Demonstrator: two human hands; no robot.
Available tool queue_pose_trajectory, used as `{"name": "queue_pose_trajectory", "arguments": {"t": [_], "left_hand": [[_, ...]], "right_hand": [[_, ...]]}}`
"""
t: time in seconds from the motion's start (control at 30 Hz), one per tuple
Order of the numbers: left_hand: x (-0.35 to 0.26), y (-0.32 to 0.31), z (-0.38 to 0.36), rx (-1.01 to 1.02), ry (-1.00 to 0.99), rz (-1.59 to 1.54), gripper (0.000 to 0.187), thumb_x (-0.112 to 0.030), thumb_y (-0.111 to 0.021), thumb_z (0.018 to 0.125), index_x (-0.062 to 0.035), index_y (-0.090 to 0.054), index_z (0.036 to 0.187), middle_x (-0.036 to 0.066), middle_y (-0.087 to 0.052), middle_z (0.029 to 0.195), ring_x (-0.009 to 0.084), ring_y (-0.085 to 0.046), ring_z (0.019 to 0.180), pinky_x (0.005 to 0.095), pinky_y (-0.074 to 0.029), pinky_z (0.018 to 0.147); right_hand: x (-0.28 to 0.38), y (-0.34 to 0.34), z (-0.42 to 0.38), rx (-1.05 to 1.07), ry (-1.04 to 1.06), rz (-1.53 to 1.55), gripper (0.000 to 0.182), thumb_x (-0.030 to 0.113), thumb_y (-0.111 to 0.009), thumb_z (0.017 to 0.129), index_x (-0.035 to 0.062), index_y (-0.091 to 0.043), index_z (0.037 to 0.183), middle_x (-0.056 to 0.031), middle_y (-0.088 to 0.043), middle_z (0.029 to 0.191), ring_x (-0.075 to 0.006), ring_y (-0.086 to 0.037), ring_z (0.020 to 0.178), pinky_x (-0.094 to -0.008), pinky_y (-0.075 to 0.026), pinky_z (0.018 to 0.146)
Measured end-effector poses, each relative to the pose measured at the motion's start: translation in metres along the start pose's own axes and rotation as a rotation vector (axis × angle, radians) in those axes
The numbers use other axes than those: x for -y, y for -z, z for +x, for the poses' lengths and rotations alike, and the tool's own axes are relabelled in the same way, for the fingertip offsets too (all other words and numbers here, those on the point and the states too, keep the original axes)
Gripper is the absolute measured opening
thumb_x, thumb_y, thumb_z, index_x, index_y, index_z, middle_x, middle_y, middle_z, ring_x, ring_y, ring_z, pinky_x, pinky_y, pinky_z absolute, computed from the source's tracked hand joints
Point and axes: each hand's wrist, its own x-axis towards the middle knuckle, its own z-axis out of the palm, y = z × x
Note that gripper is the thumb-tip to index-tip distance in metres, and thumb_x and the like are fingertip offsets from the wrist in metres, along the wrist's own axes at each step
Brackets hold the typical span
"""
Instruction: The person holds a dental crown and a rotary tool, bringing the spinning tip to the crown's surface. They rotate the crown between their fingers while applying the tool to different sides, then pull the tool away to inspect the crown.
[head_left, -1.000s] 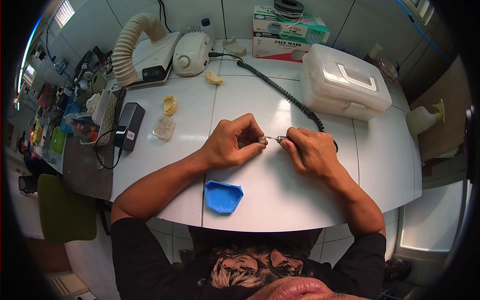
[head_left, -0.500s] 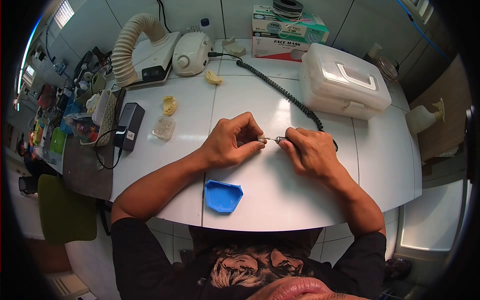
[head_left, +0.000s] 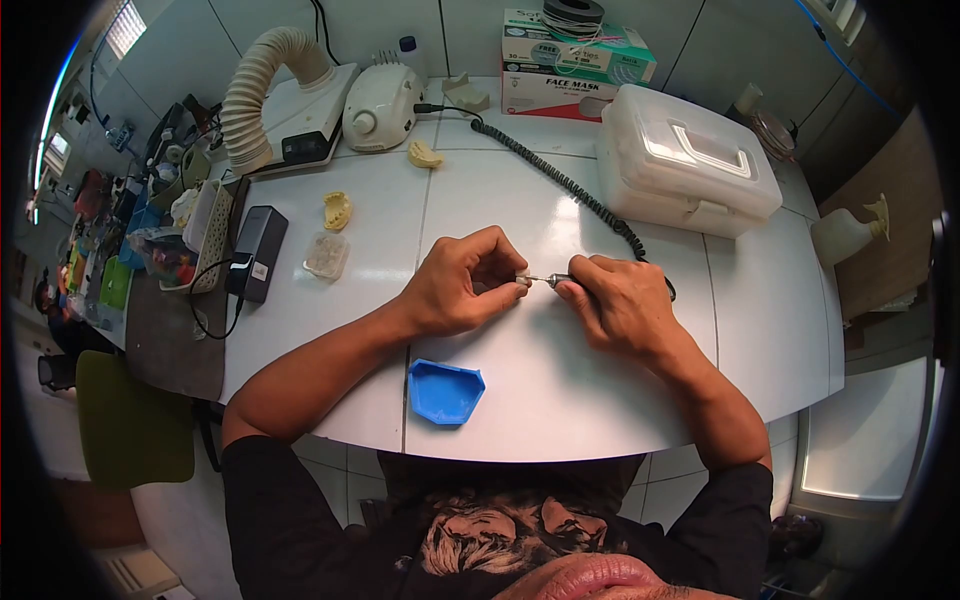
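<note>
Over the white table, my left hand (head_left: 462,283) is closed in a pinch on a small whitish piece (head_left: 522,277) at its fingertips. The piece is too small to make out its kind. My right hand (head_left: 620,303) grips a rotary handpiece (head_left: 561,281), whose thin bit points left and meets the piece, or comes very close to it. A black coiled cord (head_left: 560,180) runs from behind this hand to a white control box (head_left: 384,108). Nearer my body lies a blue angular tray (head_left: 446,392).
Yellowish dental casts (head_left: 338,210) and a small clear box (head_left: 326,255) lie to the left. A ribbed hose (head_left: 245,100) stands behind them, near a black power box (head_left: 258,254). At the back right are a translucent case (head_left: 690,165) and face mask boxes (head_left: 555,95).
Almost nothing differs. Both hands keep their places and holds, with the bit still at the whitish piece; the camera view shifts very slightly.
</note>
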Motion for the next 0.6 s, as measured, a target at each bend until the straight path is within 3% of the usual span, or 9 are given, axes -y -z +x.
{"name": "queue_pose_trajectory", "arguments": {"t": [0.6], "left_hand": [[0.0014,0.0003,0.0005,-0.021,-0.014,0.018,0.021,0.000,-0.077,0.095,0.0042,-0.064,0.112,0.014,-0.081,0.105,0.0171,-0.079,0.102,0.0338,-0.064,0.095]], "right_hand": [[-0.0009,0.0001,0.0005,-0.028,-0.011,0.028,0.032,0.034,-0.065,0.106,0.0077,-0.065,0.087,-0.0111,-0.067,0.073,-0.0366,-0.067,0.064,-0.0481,-0.050,0.058]]}}
